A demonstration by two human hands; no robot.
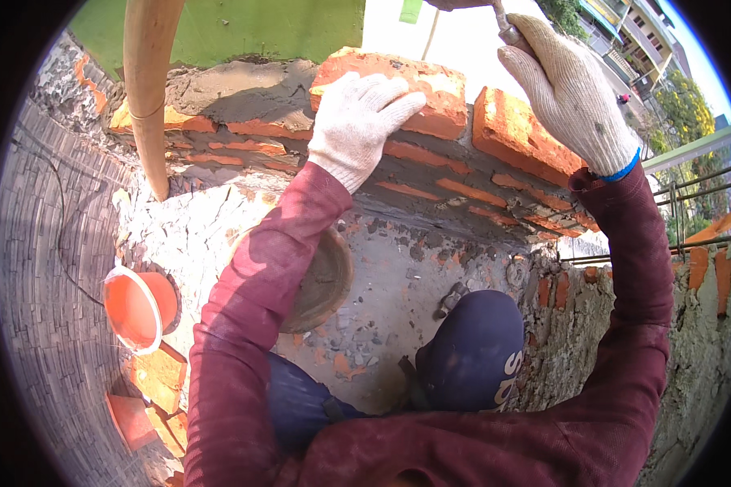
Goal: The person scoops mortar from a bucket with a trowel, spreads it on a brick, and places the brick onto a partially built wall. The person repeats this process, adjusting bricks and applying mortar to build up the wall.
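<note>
My left hand [357, 122], in a white knit glove, grips the left part of an orange brick [434, 89] on top of a low brick wall [430, 174]. Its fingers curl over the brick and the thumb lies along the near face. Up at the right, my gloved right hand [573, 97] is closed round the handle of a trowel [508, 31]; most of the blade is cut off by the upper edge. Below that hand another brick [528, 134] rests on the wall, a narrow gap apart from the first. Grey mortar [260, 93] covers the wall top to the left.
A wooden pole [148, 97] leans at the wall's left. Behind my left forearm stands a round mortar basin [329, 280], partly hidden. An orange bucket [142, 308] and loose bricks [158, 377] lie at the left. Metal bars [698, 187] stick out at the right.
</note>
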